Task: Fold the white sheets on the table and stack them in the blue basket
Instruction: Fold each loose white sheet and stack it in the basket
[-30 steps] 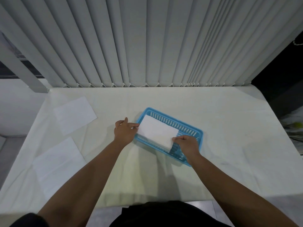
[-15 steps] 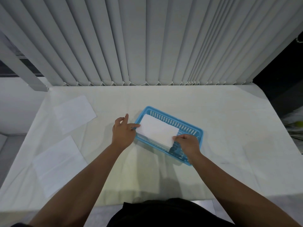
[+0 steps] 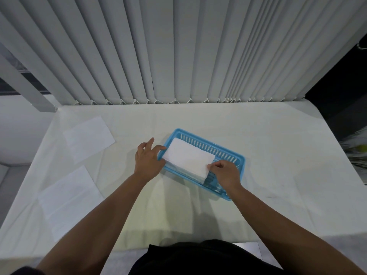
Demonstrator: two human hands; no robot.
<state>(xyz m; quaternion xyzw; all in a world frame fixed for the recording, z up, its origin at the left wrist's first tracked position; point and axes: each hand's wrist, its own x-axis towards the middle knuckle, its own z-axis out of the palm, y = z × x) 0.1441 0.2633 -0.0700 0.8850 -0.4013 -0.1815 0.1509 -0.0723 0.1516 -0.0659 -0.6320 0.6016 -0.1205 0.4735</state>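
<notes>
A blue slotted basket point(image 3: 228, 153) sits at the table's middle, turned at an angle. A folded white sheet point(image 3: 188, 159) lies on top of a stack inside it. My left hand point(image 3: 148, 158) rests at the basket's left end, thumb on the rim by the sheet's corner, fingers spread. My right hand point(image 3: 225, 172) pinches the sheet's right near corner. Two unfolded white sheets lie flat on the left: one far point(image 3: 89, 138), one near point(image 3: 68, 199).
The white-covered table point(image 3: 278, 155) ends at vertical blinds point(image 3: 178, 48) along the back. A grey post point(image 3: 23, 84) stands at the far left. Dark space lies off the right edge. My dark clothing shows at the bottom.
My left hand has loosened off the sheet's left corner and spread its fingers. The folded sheet has settled lower onto the stack. My right hand stays on the right corner.
</notes>
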